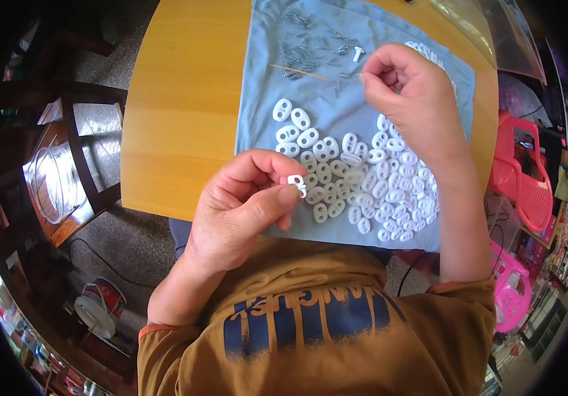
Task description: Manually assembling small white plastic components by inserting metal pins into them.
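White piece, left hand pinching, right hand outstretched, curled

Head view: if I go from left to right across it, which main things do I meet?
Clear coil → left hand holding a small white piece → right hand → red chair.

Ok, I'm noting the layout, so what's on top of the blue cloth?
On the blue cloth lie white two-holed pieces, small coiled springs, a thin yellowish stick and a white T-shaped part. Whatever sits behind the left hand, right hand and right forearm is hidden.
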### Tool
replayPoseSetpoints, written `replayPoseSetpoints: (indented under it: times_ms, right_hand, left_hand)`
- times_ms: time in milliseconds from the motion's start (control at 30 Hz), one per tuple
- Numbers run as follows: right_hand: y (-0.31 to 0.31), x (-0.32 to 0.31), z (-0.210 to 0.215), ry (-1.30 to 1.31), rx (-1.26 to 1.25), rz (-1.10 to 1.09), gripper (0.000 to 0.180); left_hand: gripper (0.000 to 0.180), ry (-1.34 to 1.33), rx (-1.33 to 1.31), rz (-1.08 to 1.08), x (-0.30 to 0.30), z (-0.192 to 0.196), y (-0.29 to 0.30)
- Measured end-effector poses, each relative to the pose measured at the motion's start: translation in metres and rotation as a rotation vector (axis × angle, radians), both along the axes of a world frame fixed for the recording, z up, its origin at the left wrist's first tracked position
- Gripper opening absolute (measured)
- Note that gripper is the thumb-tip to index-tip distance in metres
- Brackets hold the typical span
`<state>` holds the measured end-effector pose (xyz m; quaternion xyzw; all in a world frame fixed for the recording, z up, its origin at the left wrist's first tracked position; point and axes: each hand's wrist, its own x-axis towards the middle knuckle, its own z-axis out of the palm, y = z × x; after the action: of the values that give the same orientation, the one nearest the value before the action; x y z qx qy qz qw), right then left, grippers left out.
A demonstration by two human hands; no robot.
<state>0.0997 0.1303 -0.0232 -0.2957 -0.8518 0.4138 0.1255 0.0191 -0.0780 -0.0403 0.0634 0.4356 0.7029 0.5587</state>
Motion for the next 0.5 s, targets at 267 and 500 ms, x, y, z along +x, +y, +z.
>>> replayPoseSetpoints:
  times_ms: [267,500]
  right_hand:
    - [-0.022,0.018,0.012,0.2,-0.323,0.035,0.014]
    - [-0.067,0.042,0.034,0.326,-0.572,0.162,0.022]
  left_hand:
    - [0.012,0.021,0.012,0.027,0.008,0.008,0.0]
    - [0.019,0.063,0.167,0.032,0.013,0.013,-0.001]
